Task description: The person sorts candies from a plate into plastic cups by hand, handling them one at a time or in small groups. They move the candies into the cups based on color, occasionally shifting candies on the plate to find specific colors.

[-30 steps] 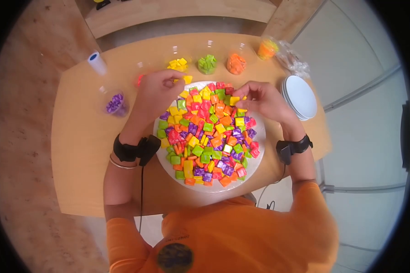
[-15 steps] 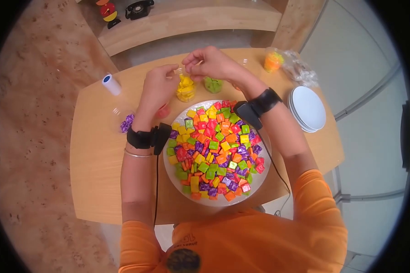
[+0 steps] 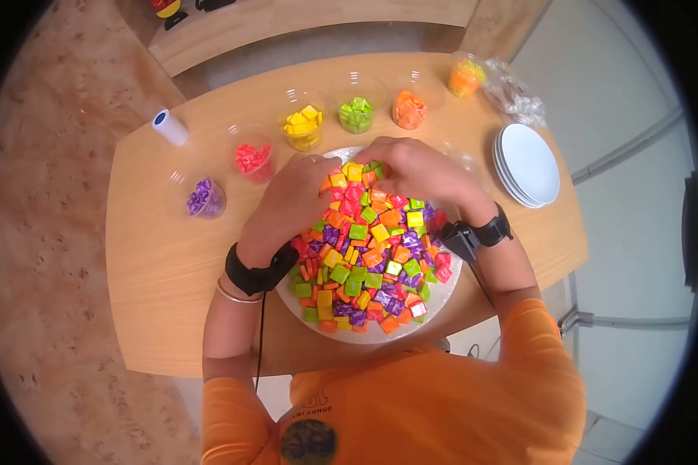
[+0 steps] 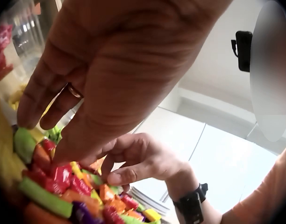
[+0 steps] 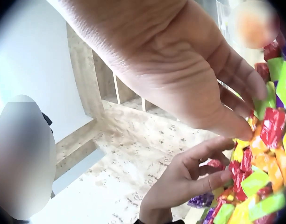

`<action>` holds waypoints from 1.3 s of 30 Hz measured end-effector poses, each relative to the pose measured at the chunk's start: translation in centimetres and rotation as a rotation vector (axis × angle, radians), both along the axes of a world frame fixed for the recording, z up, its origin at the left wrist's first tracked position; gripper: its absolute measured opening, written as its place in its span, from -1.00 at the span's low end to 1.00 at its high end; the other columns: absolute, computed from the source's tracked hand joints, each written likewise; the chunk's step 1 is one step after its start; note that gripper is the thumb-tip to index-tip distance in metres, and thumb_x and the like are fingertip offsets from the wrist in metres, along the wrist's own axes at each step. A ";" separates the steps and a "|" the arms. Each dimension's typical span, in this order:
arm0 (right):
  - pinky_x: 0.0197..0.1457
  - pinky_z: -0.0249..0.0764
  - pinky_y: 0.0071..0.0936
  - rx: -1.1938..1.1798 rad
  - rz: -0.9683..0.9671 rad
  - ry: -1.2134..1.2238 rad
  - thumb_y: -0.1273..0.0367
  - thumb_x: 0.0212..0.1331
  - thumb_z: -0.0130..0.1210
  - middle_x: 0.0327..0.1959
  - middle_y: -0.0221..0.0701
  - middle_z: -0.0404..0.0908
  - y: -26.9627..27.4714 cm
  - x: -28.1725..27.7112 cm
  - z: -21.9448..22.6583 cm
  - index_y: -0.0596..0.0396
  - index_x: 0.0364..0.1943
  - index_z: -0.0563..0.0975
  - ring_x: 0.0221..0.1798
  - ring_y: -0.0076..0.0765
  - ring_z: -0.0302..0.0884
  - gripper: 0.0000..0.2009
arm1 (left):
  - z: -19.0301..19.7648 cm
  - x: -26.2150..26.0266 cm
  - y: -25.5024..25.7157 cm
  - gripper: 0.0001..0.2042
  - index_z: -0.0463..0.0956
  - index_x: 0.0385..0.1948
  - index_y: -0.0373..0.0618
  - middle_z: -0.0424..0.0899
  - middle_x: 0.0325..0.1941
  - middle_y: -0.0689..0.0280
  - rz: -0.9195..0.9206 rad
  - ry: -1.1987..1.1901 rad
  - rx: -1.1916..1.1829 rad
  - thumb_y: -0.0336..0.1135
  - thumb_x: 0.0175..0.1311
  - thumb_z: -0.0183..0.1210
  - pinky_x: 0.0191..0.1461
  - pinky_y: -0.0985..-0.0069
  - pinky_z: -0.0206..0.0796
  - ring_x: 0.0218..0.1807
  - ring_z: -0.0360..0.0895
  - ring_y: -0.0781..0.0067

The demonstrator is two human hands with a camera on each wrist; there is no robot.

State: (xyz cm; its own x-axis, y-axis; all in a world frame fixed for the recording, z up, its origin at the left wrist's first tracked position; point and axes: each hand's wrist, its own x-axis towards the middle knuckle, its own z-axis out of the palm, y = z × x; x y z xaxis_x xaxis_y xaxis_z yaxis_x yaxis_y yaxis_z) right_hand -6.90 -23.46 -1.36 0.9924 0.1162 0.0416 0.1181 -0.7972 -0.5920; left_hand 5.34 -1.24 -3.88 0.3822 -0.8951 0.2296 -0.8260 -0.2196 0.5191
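A heap of wrapped candies [image 3: 364,256] in red, orange, yellow, green and purple covers a round white tray [image 3: 444,294] in front of the person. My left hand [image 3: 291,201] reaches down over its far left side. In the left wrist view its fingers extend to a green candy [image 4: 25,145], the thumb lower down beside a red candy [image 4: 62,176]. At the far right part of the heap is my right hand [image 3: 423,172]. Its fingers touch a green candy [image 5: 264,105] in the right wrist view, with the thumb tip at the orange and yellow ones.
Clear cups of sorted candies arc beyond the tray: purple [image 3: 204,198], red [image 3: 252,159], yellow [image 3: 302,128], green [image 3: 356,115], orange [image 3: 409,110]. Farther right are an orange-and-yellow cup [image 3: 465,76], a crumpled plastic bag [image 3: 517,94] and stacked white plates [image 3: 529,164]. A white roll [image 3: 171,128] stands left.
Both hands held yellow candies over the tray, then moved to the yellow cup, where yellow candies went in. Now both are back at the candy heap without those yellow candies.
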 end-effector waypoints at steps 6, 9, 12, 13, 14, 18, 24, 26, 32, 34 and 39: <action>0.04 0.55 -0.14 -0.038 -0.053 -0.103 0.43 0.17 0.27 0.04 -0.16 0.54 1.6 0.6 -1.4 0.14 0.16 0.51 -0.01 0.07 0.61 -0.56 | 0.6 0.0 -0.8 -0.49 0.48 0.27 -0.11 0.62 0.11 0.10 -0.027 0.065 0.097 -0.29 0.24 0.25 0.26 0.22 0.35 0.18 0.52 0.06; 0.05 0.54 -0.12 -0.073 -0.043 -0.091 0.40 0.16 0.28 0.02 -0.15 0.55 1.4 1.1 -2.0 0.12 0.16 0.52 -0.01 0.09 0.61 -0.56 | -0.2 0.3 -1.4 -0.52 0.52 0.23 -0.14 0.61 0.03 0.09 -0.054 0.086 0.039 -0.29 0.23 0.25 0.17 0.24 0.40 0.10 0.56 0.06; 0.06 0.54 -0.11 -0.082 -0.036 -0.031 0.39 0.16 0.28 -0.01 -0.13 0.56 1.3 1.3 -2.2 0.12 0.14 0.55 -0.01 0.12 0.60 -0.58 | -0.8 0.2 -1.9 -0.56 0.56 0.16 -0.17 0.58 -0.08 0.07 -0.073 0.094 0.010 -0.30 0.21 0.25 0.04 0.25 0.44 -0.02 0.59 0.06; 0.07 0.53 -0.11 -0.060 -0.047 -0.010 0.38 0.16 0.29 -0.03 -0.12 0.57 1.3 1.4 -2.3 0.11 0.12 0.56 -0.01 0.13 0.59 -0.60 | -1.0 0.2 -2.0 -0.58 0.58 0.13 -0.18 0.56 -0.12 0.07 -0.066 0.079 0.007 -0.30 0.21 0.25 -0.02 0.26 0.46 -0.08 0.61 0.05; 0.07 0.53 -0.11 -0.059 -0.051 -0.012 0.38 0.16 0.29 -0.03 -0.12 0.57 1.2 1.4 -2.6 0.11 0.12 0.56 -0.01 0.13 0.59 -0.60 | -1.1 0.2 -2.1 -0.58 0.58 0.13 -0.18 0.56 -0.12 0.07 -0.070 0.077 0.008 -0.30 0.21 0.25 -0.02 0.26 0.46 -0.08 0.61 0.05; 0.07 0.52 -0.08 -0.005 -0.038 -0.047 0.39 0.14 0.29 -0.09 -0.10 0.57 0.9 1.5 -3.1 0.14 0.01 0.60 0.00 0.15 0.59 -0.67 | -1.2 0.0 -2.2 -0.69 0.60 -0.03 -0.21 0.55 -0.16 0.07 -0.008 0.067 -0.013 -0.38 0.17 0.24 -0.09 0.23 0.45 -0.16 0.60 0.01; 0.07 0.51 -0.07 -0.127 -0.078 -0.041 0.43 0.12 0.28 -0.10 -0.10 0.59 1.8 0.4 -1.9 0.16 -0.05 0.60 -0.01 0.15 0.58 -0.71 | -1.4 -0.3 -2.1 -0.77 0.58 -0.14 -0.22 0.56 -0.17 0.08 -0.026 0.022 -0.083 -0.46 0.14 0.25 -0.13 0.21 0.44 -0.19 0.60 0.01; 0.07 0.51 -0.07 -0.165 -0.070 -0.052 0.44 0.11 0.28 -0.10 -0.11 0.59 1.8 0.4 -1.9 0.16 -0.06 0.60 -0.01 0.15 0.58 -0.71 | -1.3 -0.4 -2.1 -0.77 0.58 -0.14 -0.22 0.56 -0.18 0.09 -0.036 0.026 -0.086 -0.45 0.15 0.27 -0.13 0.22 0.44 -0.19 0.60 0.03; 0.06 0.52 -0.03 -0.076 -0.033 -0.077 0.45 0.09 0.25 -0.18 -0.06 0.61 1.4 0.5 -2.2 0.18 -0.13 0.59 0.00 0.16 0.59 -0.75 | -0.7 -1.2 -2.7 -0.77 0.56 -0.20 -0.24 0.56 -0.24 0.17 -0.041 0.185 -0.124 -0.41 0.14 0.36 -0.18 0.37 0.47 -0.27 0.61 0.21; 0.06 0.51 -0.09 0.007 -0.021 -0.114 0.50 0.04 0.26 -0.15 -0.07 0.60 1.4 0.2 -2.0 0.22 -0.13 0.58 -0.03 0.17 0.57 -0.73 | -0.2 -1.4 -2.9 -0.76 0.55 -0.23 -0.26 0.60 -0.26 0.23 -0.003 0.369 -0.087 -0.47 0.11 0.39 -0.21 0.50 0.49 -0.32 0.62 0.40; -0.05 0.56 -0.24 0.069 -0.046 -0.042 0.51 0.04 0.29 -0.24 -0.14 0.60 1.4 -0.3 -0.5 0.21 -0.13 0.59 -0.16 -0.03 0.61 -0.73 | 0.3 -1.4 -2.8 -0.75 0.54 -0.21 -0.24 0.65 -0.20 0.33 0.001 0.504 -0.068 -0.50 0.12 0.40 -0.18 0.56 0.49 -0.29 0.60 0.60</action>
State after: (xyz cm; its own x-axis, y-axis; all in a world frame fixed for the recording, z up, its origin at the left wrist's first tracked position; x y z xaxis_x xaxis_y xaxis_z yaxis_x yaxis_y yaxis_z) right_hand -7.22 -22.03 -1.87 0.9937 0.0662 0.0899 0.1086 -0.7601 -0.6407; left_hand 3.98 -3.99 -3.56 0.4616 -0.8840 0.0735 -0.4686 -0.1726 0.8664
